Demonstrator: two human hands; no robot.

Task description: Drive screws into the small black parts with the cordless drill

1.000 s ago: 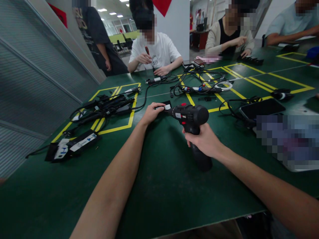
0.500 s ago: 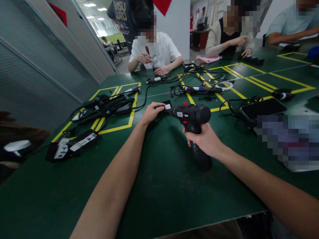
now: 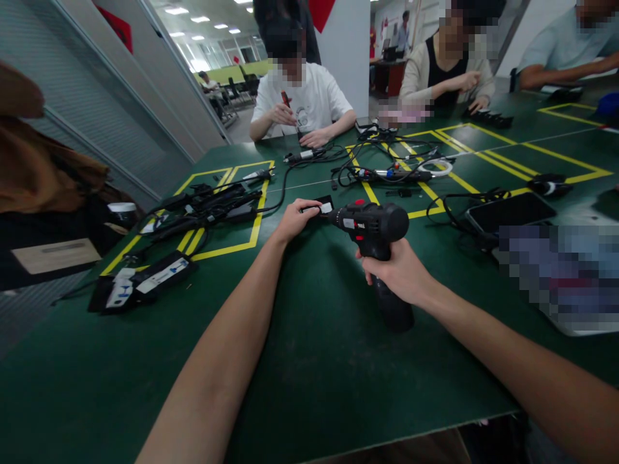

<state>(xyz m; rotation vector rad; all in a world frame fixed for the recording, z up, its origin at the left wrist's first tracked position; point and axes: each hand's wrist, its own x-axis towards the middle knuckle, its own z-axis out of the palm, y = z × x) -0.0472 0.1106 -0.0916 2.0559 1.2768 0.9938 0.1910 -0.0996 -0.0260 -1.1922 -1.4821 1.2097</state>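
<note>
My right hand (image 3: 399,270) is wrapped round the handle of a black cordless drill (image 3: 372,222) with red details. The drill lies nearly level, its chuck pointing left. At the chuck's tip is a small black piece with a white label (image 3: 326,207), flat on the green table (image 3: 309,386). My left hand (image 3: 297,219) grips this black piece from its left side, fingers over its top. Whether the bit touches the piece is hard to make out.
Black cables (image 3: 217,203) lie bundled at the left, near a black labelled pouch (image 3: 162,274). More cables and a pen-like tool (image 3: 387,174) lie ahead. A phone (image 3: 510,209) rests at the right. A person in a white shirt (image 3: 309,96) sits opposite, holding a screwdriver (image 3: 285,98).
A person in brown and black, with a cup, has come into view at the left edge. The drill's handle has tilted very slightly; my left hand stays in place.
</note>
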